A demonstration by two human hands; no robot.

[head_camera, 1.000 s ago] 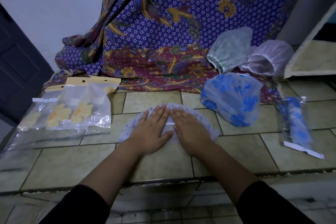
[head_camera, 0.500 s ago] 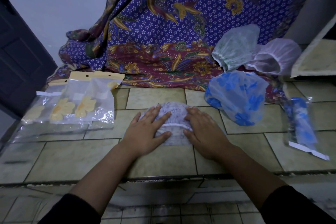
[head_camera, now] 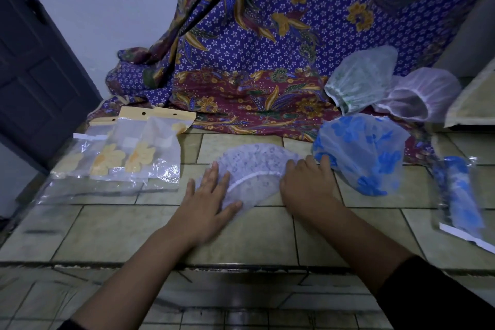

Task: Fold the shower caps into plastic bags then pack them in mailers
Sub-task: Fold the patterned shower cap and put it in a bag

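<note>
A pale patterned shower cap (head_camera: 254, 171) lies flattened on the tiled counter (head_camera: 241, 233), its white elastic rim curving across the middle. My left hand (head_camera: 207, 202) presses flat on its left side with straight, spread fingers. My right hand (head_camera: 308, 185) rests on its right edge, fingers lightly bent. A puffy blue-flowered cap (head_camera: 361, 153) sits just right of my right hand. Behind it lie a green cap (head_camera: 359, 80) and a white cap (head_camera: 417, 94). Clear plastic bags with yellow flowers (head_camera: 128, 153) lie at the left.
A bagged blue cap (head_camera: 460, 195) lies at the right near the counter's edge. A purple and maroon batik cloth (head_camera: 267, 61) drapes along the back. A dark door (head_camera: 34, 67) stands at the left. A raised tiled ledge (head_camera: 474, 104) sits at the far right.
My hands have slid apart from the cap's middle toward its left and right edges, spreading it flatter. The view has shifted a little to the left.
</note>
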